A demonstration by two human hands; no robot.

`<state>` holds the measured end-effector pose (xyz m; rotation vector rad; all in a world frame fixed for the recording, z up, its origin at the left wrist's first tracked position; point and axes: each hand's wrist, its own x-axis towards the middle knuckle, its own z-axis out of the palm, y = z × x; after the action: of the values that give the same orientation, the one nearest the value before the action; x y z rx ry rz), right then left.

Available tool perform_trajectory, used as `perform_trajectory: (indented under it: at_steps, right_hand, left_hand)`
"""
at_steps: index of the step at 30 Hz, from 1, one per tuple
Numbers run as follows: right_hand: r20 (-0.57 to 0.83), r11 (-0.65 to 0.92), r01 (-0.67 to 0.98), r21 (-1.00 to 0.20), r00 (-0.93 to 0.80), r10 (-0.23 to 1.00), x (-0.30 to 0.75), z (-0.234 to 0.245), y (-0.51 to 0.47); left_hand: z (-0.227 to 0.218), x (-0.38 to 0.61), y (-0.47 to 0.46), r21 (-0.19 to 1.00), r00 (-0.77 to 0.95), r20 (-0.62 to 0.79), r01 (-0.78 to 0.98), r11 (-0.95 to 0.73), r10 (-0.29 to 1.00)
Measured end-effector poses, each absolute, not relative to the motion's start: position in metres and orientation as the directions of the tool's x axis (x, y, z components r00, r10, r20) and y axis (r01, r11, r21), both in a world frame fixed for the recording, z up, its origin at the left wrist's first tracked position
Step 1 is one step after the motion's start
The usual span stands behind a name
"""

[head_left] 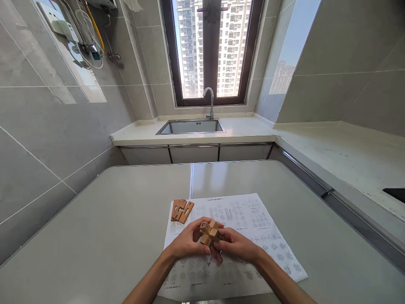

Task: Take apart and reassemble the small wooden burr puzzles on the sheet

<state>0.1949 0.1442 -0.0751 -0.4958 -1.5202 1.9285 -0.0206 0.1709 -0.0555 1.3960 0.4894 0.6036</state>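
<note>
Both hands are closed around one wooden burr puzzle, made of interlocking light-brown blocks with dark marks on some ends. My left hand grips it from the left, its thumb below and fingers behind. From the right, my right hand holds the same puzzle, with fingertips at its lower right side. The fingers hide part of the blocks. Beyond the left hand, several flat wooden puzzle pieces with cut-outs lie on the upper left corner of a printed instruction sheet. The puzzle is held above that sheet.
The sheet lies on a pale table with a seam at its far half. Past the table's far edge are a counter, a sink and a faucet under a window. Another counter runs along the right, holding a dark object.
</note>
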Motion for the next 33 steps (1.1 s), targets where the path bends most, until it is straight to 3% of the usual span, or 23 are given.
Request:
perform_trajectory:
  at_steps: [15,20,23,29,33]
  right_hand:
    - [0.05,-0.012,-0.126,-0.992,-0.477,0.877,0.187,-0.085,0.144]
    - [0.117,0.111,-0.04,-0.993,-0.474,0.873,0.184,-0.086,0.142]
    - [0.099,0.098,-0.029,-0.995,-0.51,0.854,0.188,-0.083,0.143]
    - [0.07,0.021,-0.072,-0.997,-0.802,0.594,0.199,-0.072,0.144]
    - [0.055,0.046,-0.032,-0.998,-0.751,0.659,0.196,-0.074,0.143]
  left_hand:
    - [-0.055,-0.018,0.171,0.996,0.584,0.077,-0.014,-0.085,0.808]
    - [-0.057,-0.019,0.169,0.991,0.572,0.069,0.053,-0.12,0.817]
    - [-0.055,-0.02,0.169,0.991,0.594,0.077,0.039,-0.125,0.8]
    - [-0.046,-0.022,0.168,0.998,0.766,0.029,0.013,-0.061,0.642]
    - [-0.043,-0.024,0.168,0.997,0.768,0.035,0.02,-0.079,0.64]
